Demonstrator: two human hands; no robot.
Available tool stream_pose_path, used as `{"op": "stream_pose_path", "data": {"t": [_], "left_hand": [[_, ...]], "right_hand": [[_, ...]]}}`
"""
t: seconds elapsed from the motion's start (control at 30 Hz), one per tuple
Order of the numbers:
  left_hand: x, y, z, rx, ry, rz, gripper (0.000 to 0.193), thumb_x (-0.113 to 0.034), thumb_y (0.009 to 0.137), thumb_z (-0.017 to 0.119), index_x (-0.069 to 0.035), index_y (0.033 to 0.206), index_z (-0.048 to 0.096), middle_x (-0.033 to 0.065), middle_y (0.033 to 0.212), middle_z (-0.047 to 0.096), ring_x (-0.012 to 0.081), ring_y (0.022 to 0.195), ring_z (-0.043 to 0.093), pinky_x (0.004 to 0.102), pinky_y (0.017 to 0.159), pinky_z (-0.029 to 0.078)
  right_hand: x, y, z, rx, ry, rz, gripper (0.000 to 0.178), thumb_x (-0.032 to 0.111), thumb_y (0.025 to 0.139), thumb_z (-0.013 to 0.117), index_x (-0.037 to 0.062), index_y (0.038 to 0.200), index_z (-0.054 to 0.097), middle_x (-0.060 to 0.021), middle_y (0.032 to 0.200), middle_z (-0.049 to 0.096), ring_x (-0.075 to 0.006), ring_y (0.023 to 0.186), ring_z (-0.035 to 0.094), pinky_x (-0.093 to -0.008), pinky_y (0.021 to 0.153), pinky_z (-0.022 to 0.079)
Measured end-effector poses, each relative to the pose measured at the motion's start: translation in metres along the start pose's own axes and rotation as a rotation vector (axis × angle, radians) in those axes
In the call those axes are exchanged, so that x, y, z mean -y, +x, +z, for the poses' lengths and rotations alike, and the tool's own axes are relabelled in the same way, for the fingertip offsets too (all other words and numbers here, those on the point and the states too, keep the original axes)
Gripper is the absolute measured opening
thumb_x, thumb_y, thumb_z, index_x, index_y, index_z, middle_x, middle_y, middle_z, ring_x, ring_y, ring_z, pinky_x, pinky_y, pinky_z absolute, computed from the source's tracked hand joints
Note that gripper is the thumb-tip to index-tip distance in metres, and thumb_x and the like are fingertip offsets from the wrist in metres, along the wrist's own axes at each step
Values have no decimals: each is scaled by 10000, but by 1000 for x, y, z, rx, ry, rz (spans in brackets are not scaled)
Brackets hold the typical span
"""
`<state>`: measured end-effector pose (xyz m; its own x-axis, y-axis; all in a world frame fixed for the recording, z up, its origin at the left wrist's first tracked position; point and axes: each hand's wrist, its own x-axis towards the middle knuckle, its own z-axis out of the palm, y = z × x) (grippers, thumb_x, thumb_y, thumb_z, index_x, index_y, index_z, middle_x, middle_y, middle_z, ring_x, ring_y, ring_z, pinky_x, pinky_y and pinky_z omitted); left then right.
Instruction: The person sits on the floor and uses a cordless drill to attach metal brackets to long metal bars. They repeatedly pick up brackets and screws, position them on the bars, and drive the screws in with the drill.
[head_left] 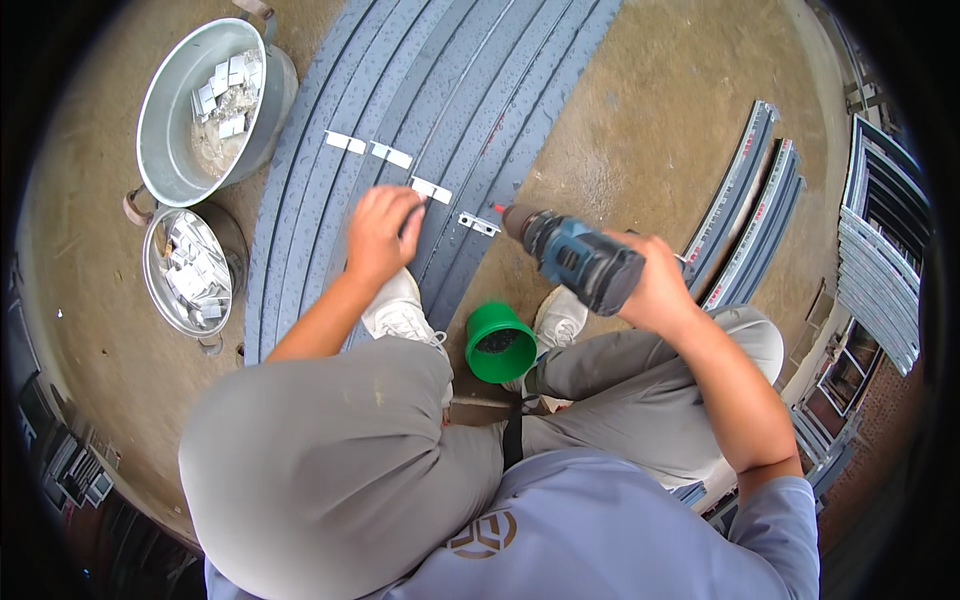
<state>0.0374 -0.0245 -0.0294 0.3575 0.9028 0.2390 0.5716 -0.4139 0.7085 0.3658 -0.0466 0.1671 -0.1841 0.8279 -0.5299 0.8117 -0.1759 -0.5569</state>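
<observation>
My right hand [655, 285] grips a blue and black cordless drill [583, 262], its red-tipped bit pointing left towards the outermost metal bracket [479, 224]. The bit appears to stop just short of that bracket. My left hand [382, 232] is closed in a pinch beside a white bracket [431, 190]; whatever lies between thumb and fingers is too small to make out. Two more white brackets [345, 142] sit further left in the same slanting row. All of them rest on long grey profiles [430, 80], wet with droplets. A green bucket [490, 372] with small dark pieces stands between my shoes.
At the far left stands a large metal pot [150, 150] with white pieces in it. A smaller metal pan [160, 290] nearby holds more of them. Short profiles [745, 215] lie on the floor to the right. Beyond them is a stack of curved grey profiles [880, 275].
</observation>
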Motion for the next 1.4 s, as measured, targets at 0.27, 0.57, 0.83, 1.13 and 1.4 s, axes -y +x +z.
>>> {"op": "stream_pose_path", "data": {"t": [0.27, 0.57, 0.83, 1.13, 1.4], "left_hand": [[-21, -36, 1, 356, 153, -113, 556, -333, 875, 782, -138, 1374, 632, 183, 1610, 383, 417, 1461, 359, 542, 1124, 376], [-22, -23, 7, 537, 297, -163, 706, -515, 895, 730, -207, 1504, 547, 182, 1689, 254, 422, 1558, 189, 547, 1231, 240], [-21, -22, 6, 525, 313, -150, 801, -547, 823, 792, -226, 1513, 540, 174, 1692, 252, 429, 1564, 176, 552, 1254, 193], [-21, -21, 4, 528, 289, -158, 808, -520, 809, 814, -227, 1511, 541, 171, 1690, 261, 437, 1563, 176, 565, 1249, 198], [-22, -19, 5, 538, 305, -167, 845, -532, 808, 809, -235, 1538, 504, 174, 1675, 279, 437, 1562, 173, 568, 1250, 198]], "right_hand": [[11, 20, 15, 171, -48, -45, 449, 161, 713, 793, 62, 1149, 747, -231, 914, 732, -416, 862, 709, -460, 812, 575], [19, 40, 11, 223, -141, -101, 512, 27, 637, 707, 66, 1147, 739, -241, 885, 724, -434, 862, 700, -493, 782, 567], [13, 49, 13, 198, -80, -115, 554, 13, 621, 697, 57, 1172, 734, -249, 877, 721, -442, 865, 698, -494, 784, 569], [13, 50, 11, 244, -110, -117, 574, 22, 629, 702, 85, 1198, 732, -238, 856, 721, -430, 849, 705, -491, 773, 568], [14, 49, 11, 217, -98, -127, 508, 32, 638, 708, 83, 1143, 735, -227, 868, 724, -435, 850, 700, -500, 768, 564]]}}
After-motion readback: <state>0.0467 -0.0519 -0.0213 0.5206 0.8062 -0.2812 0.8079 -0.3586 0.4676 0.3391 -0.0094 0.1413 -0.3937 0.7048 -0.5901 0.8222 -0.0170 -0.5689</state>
